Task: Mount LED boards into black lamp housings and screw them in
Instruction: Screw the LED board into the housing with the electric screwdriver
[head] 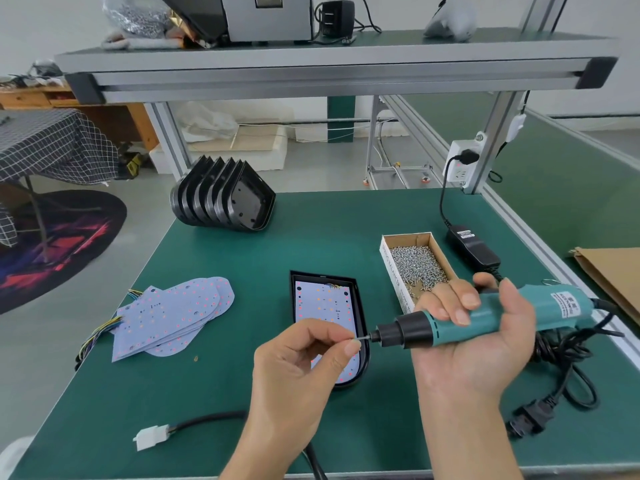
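1. The bench (242, 258) has a green mat top with a metal frame along its right edge.
2. A row of black lamp housings (223, 197) stands on edge near the far left corner.
3. A fanned pile of LED boards (169, 317) with coloured wires lies towards the left edge.
4. One housing (360, 306) lies flat near the middle, with a board (322, 299) inside it.
5. An open cardboard box of screws (415, 265) sits right of that housing.
6. A black power adapter (472, 245) lies beside the box, towards the right edge.
7. A coiled black cord with a plug (554, 382) lies near the front right corner.
8. A white connector on a black cable (150, 436) lies at the front edge.
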`<state>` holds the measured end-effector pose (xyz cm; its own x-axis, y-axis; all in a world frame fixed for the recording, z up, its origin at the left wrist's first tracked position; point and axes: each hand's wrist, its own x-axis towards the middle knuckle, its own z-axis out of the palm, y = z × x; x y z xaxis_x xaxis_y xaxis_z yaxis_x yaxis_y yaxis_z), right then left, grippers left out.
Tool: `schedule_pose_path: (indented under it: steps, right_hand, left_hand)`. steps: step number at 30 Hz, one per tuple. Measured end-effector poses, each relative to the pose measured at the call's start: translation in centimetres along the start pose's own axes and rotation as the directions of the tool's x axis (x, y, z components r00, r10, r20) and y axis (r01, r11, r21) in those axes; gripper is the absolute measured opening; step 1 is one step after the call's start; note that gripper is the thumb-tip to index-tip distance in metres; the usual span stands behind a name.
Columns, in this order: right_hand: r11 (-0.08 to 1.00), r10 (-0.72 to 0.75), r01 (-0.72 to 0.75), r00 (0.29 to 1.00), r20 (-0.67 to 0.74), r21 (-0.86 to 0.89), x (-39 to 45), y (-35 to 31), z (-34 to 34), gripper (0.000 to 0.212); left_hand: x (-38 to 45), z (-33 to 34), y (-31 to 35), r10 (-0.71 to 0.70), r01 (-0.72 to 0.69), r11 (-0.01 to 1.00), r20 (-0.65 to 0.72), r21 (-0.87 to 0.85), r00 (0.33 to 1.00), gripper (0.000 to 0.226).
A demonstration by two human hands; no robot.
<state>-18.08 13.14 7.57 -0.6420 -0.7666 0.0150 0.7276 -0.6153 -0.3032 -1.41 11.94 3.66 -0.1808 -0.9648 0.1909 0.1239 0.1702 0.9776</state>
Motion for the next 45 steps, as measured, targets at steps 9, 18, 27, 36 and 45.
schedule_pose_path:
  steps: [9, 18, 27, 36, 45]
  right_hand:
    - [1.0, 0.026, -0.026, 0.999, -0.037, 0.011, 0.5, 0.7, -0.5, 0.024]
    - [0.997, -0.05, 0.048, 0.998, -0.038, -0.066, 3.9, 1.5, -1.0, 0.023]
    - [0.944, -0.118, 0.081, 0.988, -0.098, -0.319, 9.0, 4.0, -1.7, 0.013]
    - [0.882, -0.189, 0.146, 0.98, -0.053, -0.447, 9.7, 5.8, -2.5, 0.023]
    - [0.86, -0.168, 0.157, 0.986, 0.022, -0.486, 9.3, 5.6, -2.2, 0.028]
  left_hand:
    - [0.6, -0.9, -0.9, 0.125, -0.134, 0.963, 0.055, 0.232, 0.991, 0.012]
    - [2.0, -2.9, -1.1, 0.173, -0.143, 0.912, -0.043, 0.385, 0.984, 0.052]
    - [7.6, -2.8, -2.6, -0.43, 0.434, 0.656, -0.167, 0.618, 0.887, 0.075]
    - [7.9, -1.6, -3.8, -0.43, 0.415, 0.707, -0.118, 0.572, 0.895, 0.032]
    - [7.3, -1.0, -3.1, -0.349, 0.362, 0.707, -0.145, 0.608, 0.926, 0.033]
